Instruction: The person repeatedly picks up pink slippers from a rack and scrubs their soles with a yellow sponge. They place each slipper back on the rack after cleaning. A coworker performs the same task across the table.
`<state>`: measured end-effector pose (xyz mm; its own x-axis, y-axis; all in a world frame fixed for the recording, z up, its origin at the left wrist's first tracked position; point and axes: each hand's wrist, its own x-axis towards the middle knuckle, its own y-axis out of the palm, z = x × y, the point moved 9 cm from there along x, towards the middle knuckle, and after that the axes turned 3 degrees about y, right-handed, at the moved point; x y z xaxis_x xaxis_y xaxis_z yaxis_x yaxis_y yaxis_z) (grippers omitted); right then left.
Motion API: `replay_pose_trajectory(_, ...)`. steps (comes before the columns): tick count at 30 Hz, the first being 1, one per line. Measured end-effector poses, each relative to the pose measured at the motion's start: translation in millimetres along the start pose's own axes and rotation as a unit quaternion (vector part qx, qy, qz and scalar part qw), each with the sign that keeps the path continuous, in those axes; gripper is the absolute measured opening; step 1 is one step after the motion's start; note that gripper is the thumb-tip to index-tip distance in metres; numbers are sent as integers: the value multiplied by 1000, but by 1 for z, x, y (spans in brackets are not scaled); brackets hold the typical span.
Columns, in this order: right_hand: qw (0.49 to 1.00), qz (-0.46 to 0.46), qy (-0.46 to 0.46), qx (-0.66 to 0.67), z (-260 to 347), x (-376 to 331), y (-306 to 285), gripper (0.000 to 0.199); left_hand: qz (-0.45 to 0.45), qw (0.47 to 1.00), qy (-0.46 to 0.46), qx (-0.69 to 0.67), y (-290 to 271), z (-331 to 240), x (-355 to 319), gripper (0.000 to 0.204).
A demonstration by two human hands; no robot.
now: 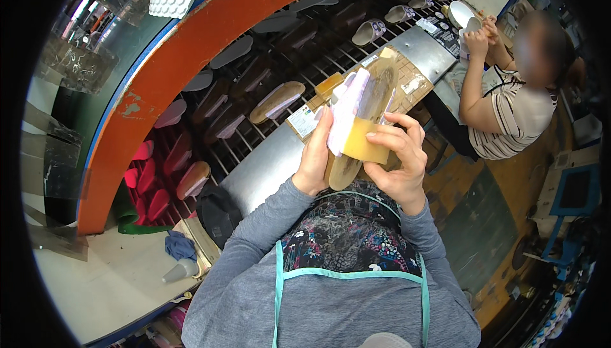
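Note:
A worn brownish shoe last [347, 171] with a pale lavender sandal upper [349, 103] on it is tilted in front of my chest. My left hand [314, 160] grips it from the left side, thumb along the lavender upper. A yellow block [368, 141], like a sponge or soft rubber, is pinched in my right hand [404, 157] and lies against the upper and the last. My right fingers partly cover the block. Just beyond the left hand, a second yellow block [329, 85] rests by a cardboard sheet [410, 84] on the metal ledge.
A rod conveyor [232, 151] carries lasts, grey soles [232, 52] and red pieces [146, 179] beneath an orange arched edge [137, 90]. Lavender sandals [369, 32] stand farther along. At right a co-worker [509, 106] holds a pale piece. A black cloth item [218, 214] lies by my left forearm.

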<state>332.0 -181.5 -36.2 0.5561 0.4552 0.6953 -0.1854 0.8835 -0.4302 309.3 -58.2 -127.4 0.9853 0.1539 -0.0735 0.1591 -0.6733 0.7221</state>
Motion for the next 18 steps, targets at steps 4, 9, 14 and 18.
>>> replay_pose_trajectory(4, 1000, 16, -8, 12, 2, -4, 3, 46, 12, 1000, 22, -4, 9, -10, 13, 61)
replay_pose_trajectory(9, 999, 26, -6, 23, 3, -11, 7, 47, 24, 998, 55, -7, 16, -21, 27, 65)
replay_pose_trajectory(14, 991, -23, 96, 89, -10, -21, 5, 45, -16, 989, 144, 1, 6, -27, 31, 63)
replay_pose_trajectory(18, 972, -52, 175, 149, -23, -31, 9, 46, -103, 966, 234, 30, -8, -28, 26, 64)
